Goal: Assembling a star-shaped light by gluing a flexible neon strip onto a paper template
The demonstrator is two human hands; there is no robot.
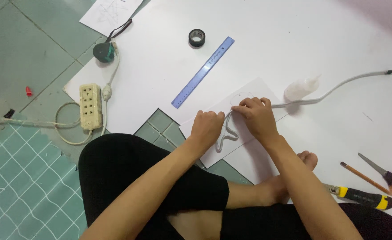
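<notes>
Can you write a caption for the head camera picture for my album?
Both hands, left hand and right hand, press a bent grey strip onto a paper sheet.

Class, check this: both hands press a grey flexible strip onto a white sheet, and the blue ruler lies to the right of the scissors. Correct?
Not quite. In the head view the blue ruler lies far left of the scissors. Both hands, left and right, do press the grey strip onto the white sheet.

Your only view comes from the camera on your head, looking steeply down past your crossed legs onto the floor. It sits close, with your left hand [206, 126] and right hand [258, 118] mid-frame.
</notes>
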